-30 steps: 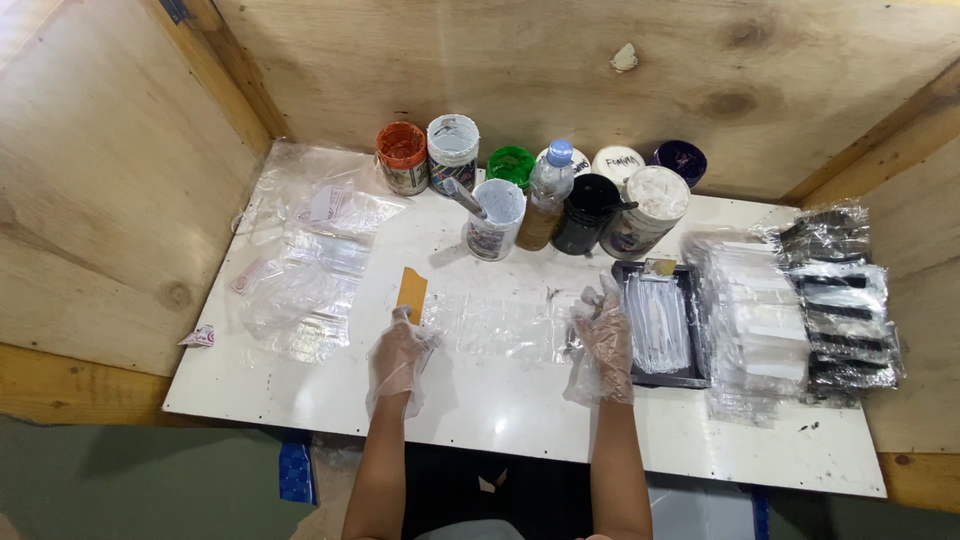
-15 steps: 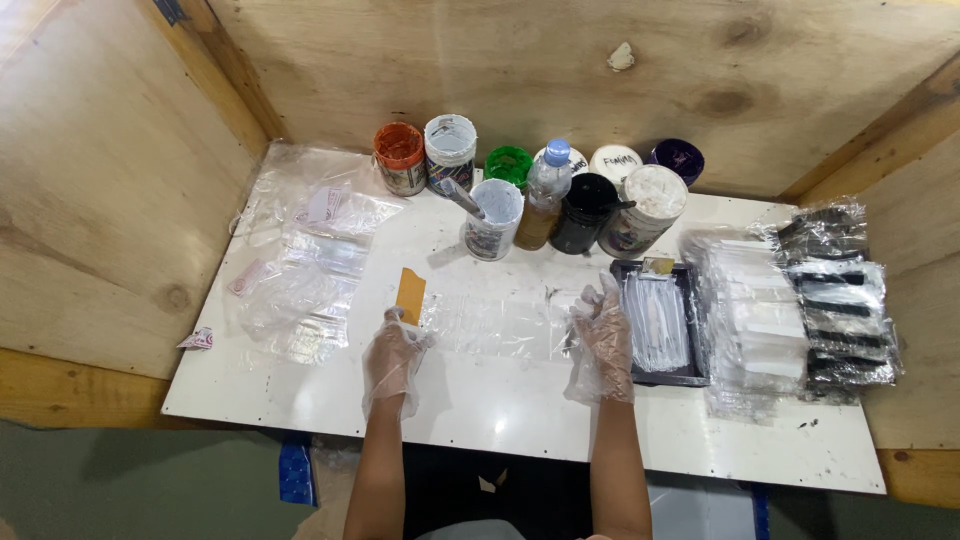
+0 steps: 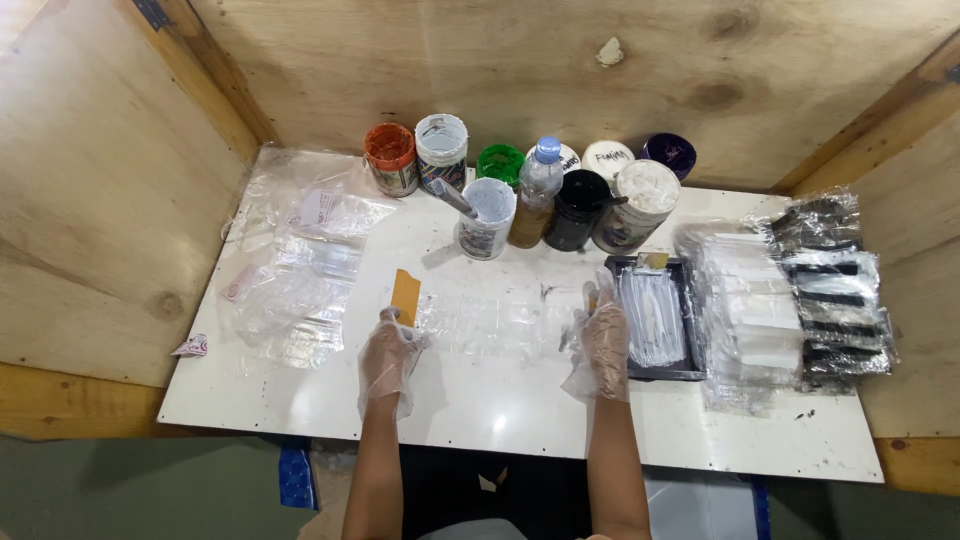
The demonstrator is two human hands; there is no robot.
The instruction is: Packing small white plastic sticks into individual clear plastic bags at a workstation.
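Now your gloved left hand (image 3: 388, 352) pinches a small orange card (image 3: 405, 296) upright at centre frame, its edge against a clear plastic sheet (image 3: 495, 322) lying flat on the white tabletop (image 3: 500, 400). Your right hand (image 3: 603, 340) presses the sheet's right end with fingers spread, likely to keep it from sliding. Paint pots (image 3: 520, 185) line the upper centre; a black tray (image 3: 655, 318) sits just right.

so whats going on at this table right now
A person in thin clear gloves works at a white table inside a plywood booth. The left hand holds a small orange card upright; the right hand rests on a clear plastic sheet between them. Paint pots and a bottle line the back, and a black tray and stacked packets sit to the right.
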